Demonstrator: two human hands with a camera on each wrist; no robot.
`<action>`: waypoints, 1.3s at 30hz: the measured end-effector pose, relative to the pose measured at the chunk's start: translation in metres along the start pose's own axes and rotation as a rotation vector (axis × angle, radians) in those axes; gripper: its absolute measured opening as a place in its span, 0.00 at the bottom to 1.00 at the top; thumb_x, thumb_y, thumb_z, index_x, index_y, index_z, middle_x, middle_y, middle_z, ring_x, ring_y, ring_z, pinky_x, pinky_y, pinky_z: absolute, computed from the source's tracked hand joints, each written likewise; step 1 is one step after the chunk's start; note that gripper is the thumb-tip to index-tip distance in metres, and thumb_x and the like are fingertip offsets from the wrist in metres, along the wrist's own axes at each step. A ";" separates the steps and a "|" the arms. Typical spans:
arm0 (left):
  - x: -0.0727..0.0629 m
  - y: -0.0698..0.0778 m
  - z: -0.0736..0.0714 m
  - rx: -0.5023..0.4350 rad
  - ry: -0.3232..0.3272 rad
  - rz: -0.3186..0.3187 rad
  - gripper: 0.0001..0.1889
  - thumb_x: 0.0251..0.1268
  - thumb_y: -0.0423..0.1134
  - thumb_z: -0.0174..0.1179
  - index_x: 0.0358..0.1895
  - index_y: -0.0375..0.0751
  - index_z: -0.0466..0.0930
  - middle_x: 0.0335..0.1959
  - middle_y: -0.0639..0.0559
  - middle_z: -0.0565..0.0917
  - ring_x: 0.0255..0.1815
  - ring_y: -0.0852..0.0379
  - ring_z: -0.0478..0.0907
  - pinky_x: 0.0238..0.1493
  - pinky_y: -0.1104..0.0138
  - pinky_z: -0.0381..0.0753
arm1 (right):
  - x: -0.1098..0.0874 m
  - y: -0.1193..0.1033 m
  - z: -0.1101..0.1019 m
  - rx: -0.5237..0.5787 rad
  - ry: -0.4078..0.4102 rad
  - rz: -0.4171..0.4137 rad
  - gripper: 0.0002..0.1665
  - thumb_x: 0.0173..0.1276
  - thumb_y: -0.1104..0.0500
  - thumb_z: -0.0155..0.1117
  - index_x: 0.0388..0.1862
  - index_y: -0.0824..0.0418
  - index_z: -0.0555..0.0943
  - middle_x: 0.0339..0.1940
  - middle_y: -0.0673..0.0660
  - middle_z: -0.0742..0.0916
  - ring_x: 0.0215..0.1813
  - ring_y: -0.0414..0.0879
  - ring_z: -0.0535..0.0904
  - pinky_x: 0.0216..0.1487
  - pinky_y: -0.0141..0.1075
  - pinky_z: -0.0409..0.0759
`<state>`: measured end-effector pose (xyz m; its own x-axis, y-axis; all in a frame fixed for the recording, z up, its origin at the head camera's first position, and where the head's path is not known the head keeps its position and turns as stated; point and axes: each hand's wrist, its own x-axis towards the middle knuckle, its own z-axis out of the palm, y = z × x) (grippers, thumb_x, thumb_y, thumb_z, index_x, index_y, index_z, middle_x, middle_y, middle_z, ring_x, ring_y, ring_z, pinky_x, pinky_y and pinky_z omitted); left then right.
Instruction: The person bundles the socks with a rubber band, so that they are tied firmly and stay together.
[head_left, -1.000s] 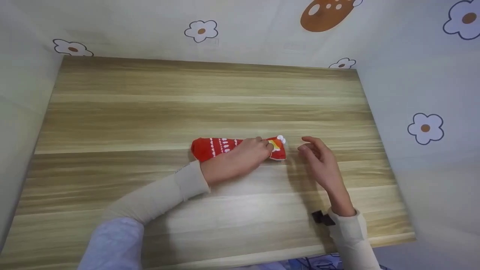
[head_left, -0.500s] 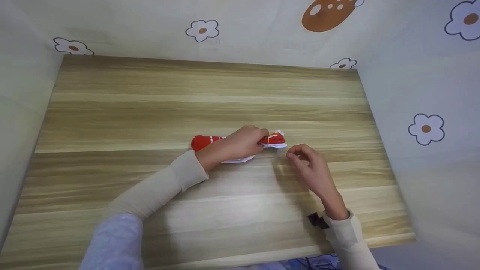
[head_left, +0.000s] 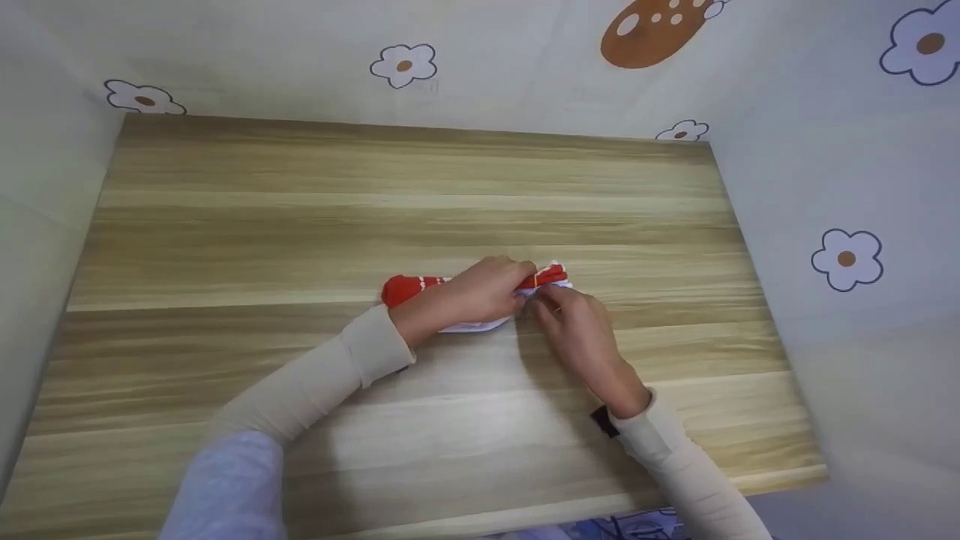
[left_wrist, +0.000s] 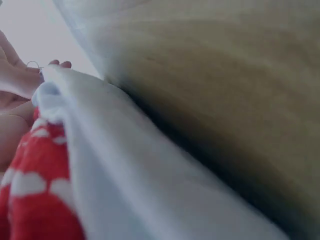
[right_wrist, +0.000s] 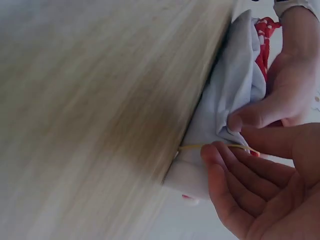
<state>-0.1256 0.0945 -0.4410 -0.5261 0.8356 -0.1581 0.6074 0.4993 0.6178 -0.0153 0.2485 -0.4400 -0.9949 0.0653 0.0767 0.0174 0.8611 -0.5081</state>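
A red cloth item (head_left: 409, 289) with white printed rows and a white underside lies on the table, bunched narrow toward its right end. My left hand (head_left: 480, 289) grips its gathered part from above, hiding the middle. A thin yellow band (right_wrist: 192, 147) crosses the white side of the cloth near that end. Curled fingers of my right hand (right_wrist: 270, 200) pinch the band, close beside the left thumb. White pompom-like bits show at the right tip in the head view. The left wrist view is filled by the white fold (left_wrist: 115, 135) and red print.
The wood-grain table (head_left: 300, 202) spreads around both hands. Pale curtains with flower prints (head_left: 403, 66) stand behind it and along both sides. A dark strap (head_left: 604, 421) sits at the right wrist.
My left hand first lay over the flat cloth, then gathered it up into a narrow bunch. The right hand moved left from beside the cloth to the yellow band.
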 end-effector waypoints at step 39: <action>-0.001 0.000 -0.026 -0.192 0.528 -0.040 0.12 0.68 0.31 0.59 0.52 0.38 0.85 0.48 0.47 0.90 0.41 0.53 0.82 0.45 0.62 0.83 | -0.022 -0.003 -0.010 0.807 -0.201 -0.162 0.18 0.79 0.72 0.48 0.49 0.66 0.87 0.26 0.63 0.84 0.25 0.53 0.82 0.36 0.39 0.84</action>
<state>-0.1403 0.0876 -0.4207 -0.8030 0.5642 0.1922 0.4877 0.4364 0.7561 0.0080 0.2494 -0.4316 -0.9791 -0.1846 0.0856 -0.1267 0.2237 -0.9664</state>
